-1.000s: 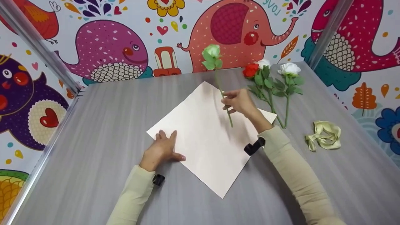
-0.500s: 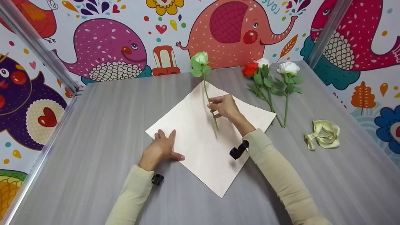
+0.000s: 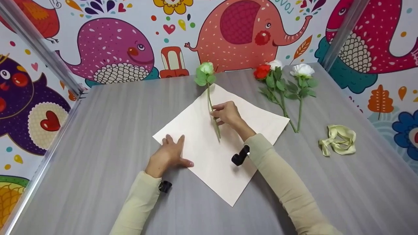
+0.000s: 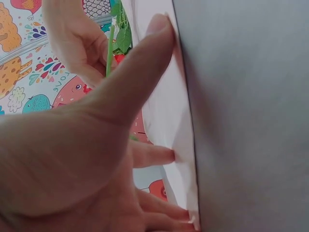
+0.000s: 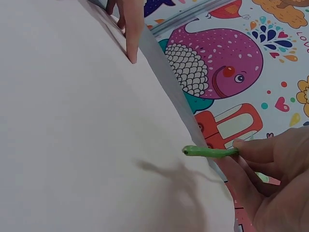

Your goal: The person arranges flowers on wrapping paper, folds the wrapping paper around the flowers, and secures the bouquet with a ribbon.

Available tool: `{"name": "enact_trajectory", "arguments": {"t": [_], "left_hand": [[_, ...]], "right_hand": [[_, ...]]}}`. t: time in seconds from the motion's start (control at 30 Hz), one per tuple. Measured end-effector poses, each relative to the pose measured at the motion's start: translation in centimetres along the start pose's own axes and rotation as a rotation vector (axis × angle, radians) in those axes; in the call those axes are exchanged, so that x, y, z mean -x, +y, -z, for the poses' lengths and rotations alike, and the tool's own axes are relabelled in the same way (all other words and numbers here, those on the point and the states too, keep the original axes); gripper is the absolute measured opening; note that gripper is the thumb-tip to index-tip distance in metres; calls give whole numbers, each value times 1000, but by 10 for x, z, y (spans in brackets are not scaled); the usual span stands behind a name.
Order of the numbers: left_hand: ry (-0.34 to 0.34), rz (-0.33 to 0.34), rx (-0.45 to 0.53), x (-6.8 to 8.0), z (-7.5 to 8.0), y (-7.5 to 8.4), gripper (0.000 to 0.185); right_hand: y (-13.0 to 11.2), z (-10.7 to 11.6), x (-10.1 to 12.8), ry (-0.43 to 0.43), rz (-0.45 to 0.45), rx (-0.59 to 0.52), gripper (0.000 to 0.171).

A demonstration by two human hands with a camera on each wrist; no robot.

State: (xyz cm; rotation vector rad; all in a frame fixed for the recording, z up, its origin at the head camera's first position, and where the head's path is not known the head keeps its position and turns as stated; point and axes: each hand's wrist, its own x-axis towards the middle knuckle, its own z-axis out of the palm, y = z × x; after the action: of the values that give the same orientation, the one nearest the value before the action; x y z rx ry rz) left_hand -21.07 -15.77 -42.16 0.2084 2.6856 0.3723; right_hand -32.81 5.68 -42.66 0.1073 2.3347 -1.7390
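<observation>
Leftward and a little nearer the person is where the right hand (image 3: 227, 114) has carried the green-white rose since a second ago, from the paper's right part to over its middle, while the left hand has stayed put.

Under both hands lies the grey table (image 3: 98, 137), and on it the square sheet of cream paper (image 3: 202, 163), turned like a diamond. The left hand (image 3: 168, 156) rests flat on the sheet's left corner, fingers straight and spread, thumb stretched out along the paper's near edge; the left wrist view shows the fingertips (image 4: 166, 155) pressing the sheet down.

Pinched between the right thumb and curled fingers is the stem of the green-white rose (image 3: 206, 69). Its bloom points away from the person, past the fingertips and beyond the paper's far corner; the cut end of the stem sticks out on the near side of the fingers, above the sheet, with its shadow on the paper in the right wrist view.

Well to the right of the right hand's knuckles, off the paper, lie a red rose (image 3: 262, 72) and a white rose (image 3: 302, 70) side by side, with another white bloom just behind the red one. Farther right sits a loose pale ribbon (image 3: 338, 141).
</observation>
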Motion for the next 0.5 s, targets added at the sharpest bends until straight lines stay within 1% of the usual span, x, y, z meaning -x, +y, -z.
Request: {"name": "enact_trajectory", "arguments": {"t": [0.23,0.5], "left_hand": [[15,-17,1,1,0,-1,110],[9,-16,-5,0,0,-1,110]], "right_hand": [[7,-16,-5,-7,11,70,30],[13,-25,-6,12,6,133,29]]}}
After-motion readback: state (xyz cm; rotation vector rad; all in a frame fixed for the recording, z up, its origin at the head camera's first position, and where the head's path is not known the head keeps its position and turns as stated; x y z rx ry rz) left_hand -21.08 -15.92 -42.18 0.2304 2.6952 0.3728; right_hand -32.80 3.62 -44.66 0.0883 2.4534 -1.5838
